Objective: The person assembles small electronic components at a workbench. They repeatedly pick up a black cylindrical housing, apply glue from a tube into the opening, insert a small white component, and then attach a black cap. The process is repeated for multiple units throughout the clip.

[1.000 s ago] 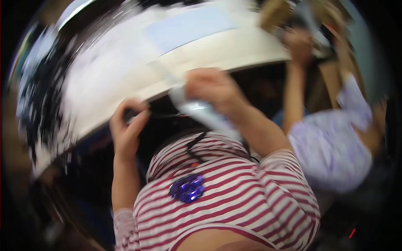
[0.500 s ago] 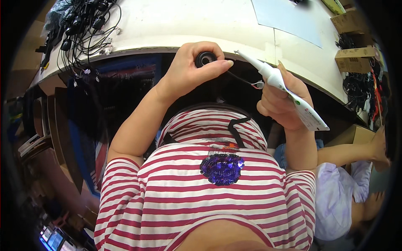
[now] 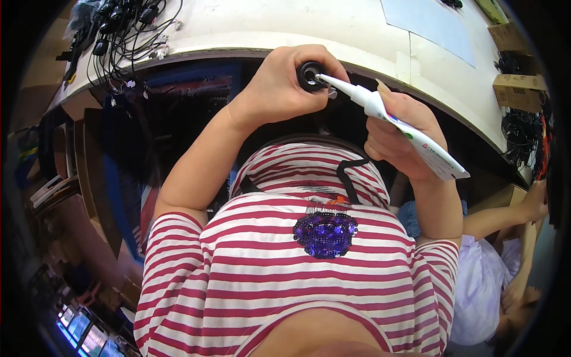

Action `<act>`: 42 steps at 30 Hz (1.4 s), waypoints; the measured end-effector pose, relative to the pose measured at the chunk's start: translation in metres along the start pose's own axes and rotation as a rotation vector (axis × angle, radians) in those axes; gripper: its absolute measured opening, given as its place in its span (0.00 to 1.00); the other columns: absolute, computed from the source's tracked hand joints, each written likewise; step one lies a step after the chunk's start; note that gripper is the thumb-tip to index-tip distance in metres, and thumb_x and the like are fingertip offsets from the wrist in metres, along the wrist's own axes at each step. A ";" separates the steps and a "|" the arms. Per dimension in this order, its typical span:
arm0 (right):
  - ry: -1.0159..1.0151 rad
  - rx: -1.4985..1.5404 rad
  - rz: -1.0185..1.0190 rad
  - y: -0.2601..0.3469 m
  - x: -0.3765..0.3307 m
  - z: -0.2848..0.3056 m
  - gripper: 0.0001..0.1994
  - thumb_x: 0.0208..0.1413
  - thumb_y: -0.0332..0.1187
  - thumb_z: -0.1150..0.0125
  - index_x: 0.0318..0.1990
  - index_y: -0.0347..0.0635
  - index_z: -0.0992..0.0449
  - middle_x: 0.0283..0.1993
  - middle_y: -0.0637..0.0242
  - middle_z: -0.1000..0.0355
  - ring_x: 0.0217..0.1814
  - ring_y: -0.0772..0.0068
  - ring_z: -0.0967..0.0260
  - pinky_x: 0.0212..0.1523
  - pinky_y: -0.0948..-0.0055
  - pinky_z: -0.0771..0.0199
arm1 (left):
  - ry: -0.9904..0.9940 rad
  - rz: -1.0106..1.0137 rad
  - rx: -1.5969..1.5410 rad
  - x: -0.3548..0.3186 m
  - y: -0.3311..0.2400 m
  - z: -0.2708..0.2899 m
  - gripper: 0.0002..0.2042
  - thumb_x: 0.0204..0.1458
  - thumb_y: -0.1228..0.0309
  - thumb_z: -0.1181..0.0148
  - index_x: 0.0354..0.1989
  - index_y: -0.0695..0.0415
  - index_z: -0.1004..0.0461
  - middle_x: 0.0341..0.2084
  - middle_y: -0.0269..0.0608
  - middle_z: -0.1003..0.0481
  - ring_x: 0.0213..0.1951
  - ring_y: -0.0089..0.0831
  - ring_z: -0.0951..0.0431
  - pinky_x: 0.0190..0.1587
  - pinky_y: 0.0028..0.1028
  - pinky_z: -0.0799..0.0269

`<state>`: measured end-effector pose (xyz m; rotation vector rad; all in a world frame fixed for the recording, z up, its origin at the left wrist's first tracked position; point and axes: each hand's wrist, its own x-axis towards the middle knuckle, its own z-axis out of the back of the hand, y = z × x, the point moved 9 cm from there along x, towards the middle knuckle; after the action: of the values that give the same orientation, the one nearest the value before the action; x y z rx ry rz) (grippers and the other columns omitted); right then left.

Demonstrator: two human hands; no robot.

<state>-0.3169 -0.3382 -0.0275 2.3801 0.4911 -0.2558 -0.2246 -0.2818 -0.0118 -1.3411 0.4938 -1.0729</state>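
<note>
My left hand (image 3: 285,80) is closed round a small black cylindrical part (image 3: 305,77), its round open end turned toward the right hand. My right hand (image 3: 407,131) grips a white squeeze tube (image 3: 431,153) with a long tapered nozzle (image 3: 348,87). The nozzle's tip is at the opening of the black part; whether it touches the inside is too small to tell. A bit of pale metal or wire end (image 3: 332,93) shows just below my left fingers. Both hands are held up at the front edge of the white table (image 3: 267,43).
Black cabled parts (image 3: 122,35) lie heaped at the table's left end, their wires hanging over the edge. A pale sheet (image 3: 428,30) lies at the back right. Cardboard boxes (image 3: 518,92) and black cables (image 3: 518,137) are at the far right. Another person's arm (image 3: 502,219) is at the lower right.
The black part in my left hand has turned and shifted right toward the tube. The nozzle tip, apart from it before, is now at its opening. The cable below it has mostly gone from sight.
</note>
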 end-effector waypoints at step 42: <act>-0.009 -1.475 0.147 0.031 0.009 0.008 0.16 0.49 0.43 0.49 0.28 0.37 0.25 0.31 0.53 0.28 0.39 0.54 0.30 0.41 0.62 0.32 | -0.292 -0.030 -0.622 0.008 -0.027 0.020 0.31 0.47 0.58 0.40 0.53 0.63 0.46 0.30 0.37 0.38 0.25 0.20 0.44 0.26 0.17 0.48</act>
<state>-0.2961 -0.3628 -0.0178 0.9559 0.2982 0.1536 -0.2132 -0.2745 0.0203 -2.0201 0.6155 -0.7472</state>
